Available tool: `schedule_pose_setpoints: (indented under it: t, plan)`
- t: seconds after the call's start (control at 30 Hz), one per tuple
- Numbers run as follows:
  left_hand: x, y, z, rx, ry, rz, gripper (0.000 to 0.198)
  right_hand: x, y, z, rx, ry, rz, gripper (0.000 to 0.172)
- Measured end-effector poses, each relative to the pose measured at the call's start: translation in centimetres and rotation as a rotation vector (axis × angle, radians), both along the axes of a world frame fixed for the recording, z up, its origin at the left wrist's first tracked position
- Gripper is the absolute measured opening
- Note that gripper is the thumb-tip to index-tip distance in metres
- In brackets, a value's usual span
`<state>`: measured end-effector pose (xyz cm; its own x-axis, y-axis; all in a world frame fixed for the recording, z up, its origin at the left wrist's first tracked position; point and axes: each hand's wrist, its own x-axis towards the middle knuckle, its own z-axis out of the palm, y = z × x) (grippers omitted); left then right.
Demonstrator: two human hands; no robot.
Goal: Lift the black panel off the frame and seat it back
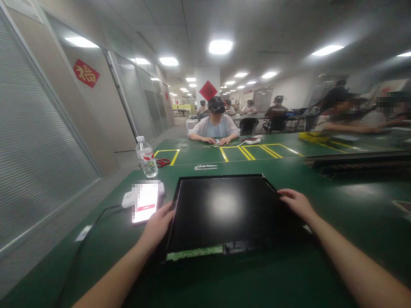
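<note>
A flat, glossy black screen panel [221, 214] with a thin dark frame is in front of me, low over the green table. A ceiling light reflects in its middle, and a green strip shows along its near edge. My left hand [160, 224] grips the left edge, with part of its fingers hidden by the panel. On the opposite side, my right hand [298, 205] is closed on the right edge near the far corner. Just beyond my left hand lies a phone [147, 207] with a lit screen, beside a white power strip [127, 199].
A water bottle [147, 157] and red-handled scissors [162, 162] are at the far left of the green table [105, 244]. Long dark frames [353, 164] lie at the right. A person [213, 126] sits opposite, hands on the table. Several others are farther back.
</note>
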<state>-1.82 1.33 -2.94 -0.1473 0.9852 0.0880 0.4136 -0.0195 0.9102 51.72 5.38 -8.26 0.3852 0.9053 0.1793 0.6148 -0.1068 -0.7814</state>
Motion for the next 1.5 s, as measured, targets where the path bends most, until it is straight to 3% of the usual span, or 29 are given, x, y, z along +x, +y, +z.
schedule_pose_setpoints:
  t: [0.1,0.23,0.47,0.73,1.07,1.3,1.5]
  plan:
    - [1.3,-0.9,1.5,-0.211,-0.332,0.135,0.05,0.1,0.0,0.0,-0.015,0.007,-0.003,0.034]
    - [2.4,-1.4,2.2,-0.377,-0.485,0.192,0.055,0.3,0.0,-0.2,-0.022,-0.009,-0.003,0.034]
    - [2.0,-1.1,1.4,-0.355,-0.464,0.207,0.051,0.3,-0.1,-0.2,-0.005,-0.019,0.005,0.032]
    - [2.1,-0.9,1.9,-0.359,-0.489,0.214,0.06,-0.2,-0.3,0.4,-0.011,-0.02,-0.01,0.032]
    - [0.3,0.4,-1.3,-0.332,-0.704,0.054,0.073,0.2,-0.2,-0.2,-0.02,-0.013,-0.006,0.031]
    - [0.4,0.3,-1.5,-0.255,-0.592,0.067,0.106,0.3,-0.1,0.0,-0.021,-0.029,-0.009,0.031]
    - [0.8,0.0,-1.5,-0.257,-0.642,0.021,0.09,0.2,0.0,0.1,-0.011,-0.039,-0.01,0.03]
